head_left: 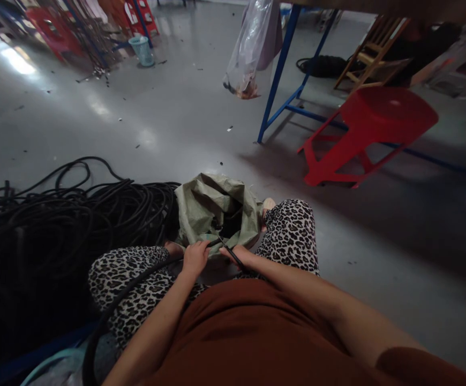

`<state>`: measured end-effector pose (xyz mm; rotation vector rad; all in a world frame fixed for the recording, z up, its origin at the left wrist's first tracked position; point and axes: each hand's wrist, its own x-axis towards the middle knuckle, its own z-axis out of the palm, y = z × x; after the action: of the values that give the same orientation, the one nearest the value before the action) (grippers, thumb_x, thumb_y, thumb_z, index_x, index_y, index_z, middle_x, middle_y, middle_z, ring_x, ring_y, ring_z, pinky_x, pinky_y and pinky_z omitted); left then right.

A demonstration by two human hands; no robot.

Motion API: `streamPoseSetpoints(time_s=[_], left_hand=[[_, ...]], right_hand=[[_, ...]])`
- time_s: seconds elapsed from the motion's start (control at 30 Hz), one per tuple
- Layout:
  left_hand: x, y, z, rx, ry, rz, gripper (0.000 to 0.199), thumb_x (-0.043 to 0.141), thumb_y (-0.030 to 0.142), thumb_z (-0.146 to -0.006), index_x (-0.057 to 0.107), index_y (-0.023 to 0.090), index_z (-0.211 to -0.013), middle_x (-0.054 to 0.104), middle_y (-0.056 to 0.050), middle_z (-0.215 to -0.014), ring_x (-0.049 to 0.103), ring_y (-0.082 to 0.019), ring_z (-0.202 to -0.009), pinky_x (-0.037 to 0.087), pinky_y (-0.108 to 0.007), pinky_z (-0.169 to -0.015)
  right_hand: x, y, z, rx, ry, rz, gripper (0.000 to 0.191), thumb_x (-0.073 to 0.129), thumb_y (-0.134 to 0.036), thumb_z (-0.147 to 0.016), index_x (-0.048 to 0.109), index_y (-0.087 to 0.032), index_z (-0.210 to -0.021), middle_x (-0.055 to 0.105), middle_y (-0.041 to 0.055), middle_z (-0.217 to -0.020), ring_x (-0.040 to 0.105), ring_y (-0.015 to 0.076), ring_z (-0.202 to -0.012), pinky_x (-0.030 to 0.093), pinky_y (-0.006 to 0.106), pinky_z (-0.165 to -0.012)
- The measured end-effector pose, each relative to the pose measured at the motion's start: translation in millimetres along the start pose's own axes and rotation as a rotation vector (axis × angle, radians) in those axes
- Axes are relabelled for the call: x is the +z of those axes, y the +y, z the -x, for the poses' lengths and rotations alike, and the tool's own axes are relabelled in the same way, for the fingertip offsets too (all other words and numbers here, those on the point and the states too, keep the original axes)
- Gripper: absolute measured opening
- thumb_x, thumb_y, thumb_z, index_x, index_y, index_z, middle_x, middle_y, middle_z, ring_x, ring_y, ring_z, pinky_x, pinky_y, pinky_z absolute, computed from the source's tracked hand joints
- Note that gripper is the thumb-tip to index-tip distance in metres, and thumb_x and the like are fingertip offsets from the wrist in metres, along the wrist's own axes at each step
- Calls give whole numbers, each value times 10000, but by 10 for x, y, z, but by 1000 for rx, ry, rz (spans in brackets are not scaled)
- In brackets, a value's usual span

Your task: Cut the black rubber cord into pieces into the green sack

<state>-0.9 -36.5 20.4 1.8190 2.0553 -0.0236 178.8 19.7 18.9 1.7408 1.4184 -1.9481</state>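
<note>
My left hand (196, 258) is closed around a thick black rubber hose (130, 287), which runs up past my left knee. The hose's short end sticks out to the right of my fingers, over the near rim of an open grey-green woven sack (196, 201). Beside that end, my right hand (236, 255) grips scissors (233, 256) with dark handles; their tips point up and left, close to the hose end. Whether the blades touch the hose I cannot tell. The sack stands between my feet, and dark pieces inside it are hard to make out.
A big heap of black hose (76, 214) lies at my left. To the right, a red plastic stool (389, 115) leans by a blue-framed table (279, 75), with a clear plastic bag (249, 53) hanging from it. A light blue basket (141, 51) stands farther off.
</note>
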Motion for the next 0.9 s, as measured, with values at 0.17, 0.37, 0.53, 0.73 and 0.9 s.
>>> streamPoseSetpoints(time_s=[0.17,0.37,0.53,0.73,0.9], left_hand=[[-30,10,4,-14,-20,0,300,497,280,-914,634,268,-1180,701,-56,-1073,630,-200,-996,431,-296,-889],[-21,-7,1,7,-21,-37,304,478,270,-922,631,240,-1182,701,-63,-1073,631,-196,-1003,436,-285,-868],[1,-30,-4,-5,-22,-28,312,481,274,-920,621,231,-1196,697,-58,-1097,629,-193,-1017,436,-280,-866],[-1,-24,5,-34,-26,-18,318,456,286,-931,610,226,-1203,704,-51,-1072,634,-192,-1005,437,-275,-847],[15,-41,-3,-40,-1,7,323,453,295,-931,611,223,-1204,701,-53,-1108,640,-192,-1009,446,-276,-844]], right_hand=[[-17,-27,14,-9,0,149,456,568,-555,-861,610,-116,-744,518,9,-512,468,115,-377,397,223,-388],[-30,-31,51,1,3,150,448,546,-537,-877,615,-109,-763,509,9,-506,462,115,-366,374,220,-383],[-44,-9,-3,9,37,136,500,537,-583,-870,597,-118,-694,520,20,-506,479,118,-385,395,210,-397],[-41,37,-96,43,6,97,580,499,-677,-850,572,-134,-663,508,15,-472,510,124,-400,435,199,-417],[-24,13,-13,26,-83,2,558,506,-652,-867,577,-108,-768,521,2,-496,512,119,-402,432,199,-411]])
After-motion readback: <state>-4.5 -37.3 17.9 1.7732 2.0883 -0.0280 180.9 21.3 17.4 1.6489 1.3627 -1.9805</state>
